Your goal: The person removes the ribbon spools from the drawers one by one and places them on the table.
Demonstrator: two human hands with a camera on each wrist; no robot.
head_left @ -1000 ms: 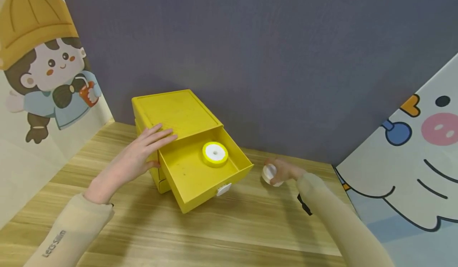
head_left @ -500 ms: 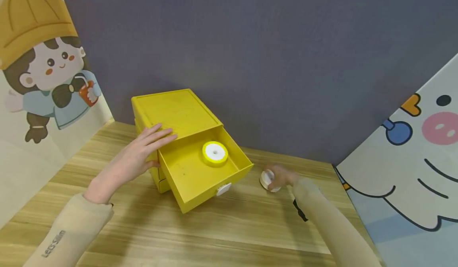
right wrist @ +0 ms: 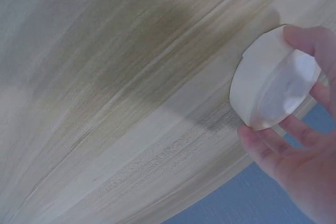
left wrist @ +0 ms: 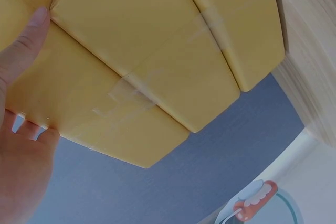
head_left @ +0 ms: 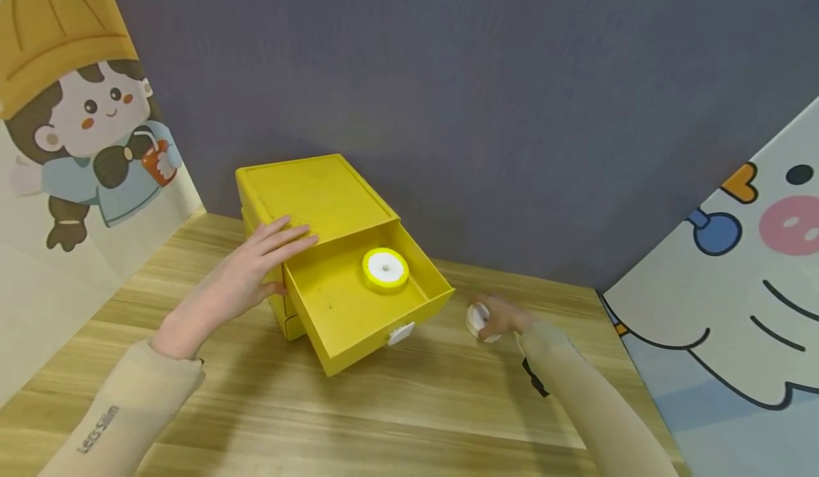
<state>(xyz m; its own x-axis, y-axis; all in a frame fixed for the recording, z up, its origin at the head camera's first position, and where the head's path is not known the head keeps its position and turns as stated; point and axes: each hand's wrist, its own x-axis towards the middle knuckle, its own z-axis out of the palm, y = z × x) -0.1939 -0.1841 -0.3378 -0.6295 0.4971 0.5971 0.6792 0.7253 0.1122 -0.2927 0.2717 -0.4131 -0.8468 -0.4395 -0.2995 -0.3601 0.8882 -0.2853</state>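
A small yellow drawer cabinet (head_left: pixel 320 196) stands on the wooden table, its top drawer (head_left: pixel 333 313) pulled far out. Inside the drawer lies a roll of yellow ribbon (head_left: pixel 385 269) on a white spool. My left hand (head_left: pixel 239 278) rests on the cabinet's front left corner, fingers laid straight over the top and thumb against the side (left wrist: pixel 105 93). To the right of the drawer, my right hand (head_left: pixel 504 318) grips a white ribbon roll (right wrist: pixel 257 80) between thumb and fingers. The roll is at the tabletop; whether it touches the wood, I cannot tell.
Behind the cabinet rises a dark grey-blue wall (head_left: pixel 448 107). Panels with cartoon drawings stand at the left (head_left: pixel 38 306) and right (head_left: pixel 704 292). A white handle (head_left: pixel 401 333) juts from the drawer front. A black strap end (head_left: pixel 534 377) hangs below my right wrist.
My right hand has moved slightly left and down with the white ribbon roll, then stayed almost still. My left hand and the drawer keep their places.
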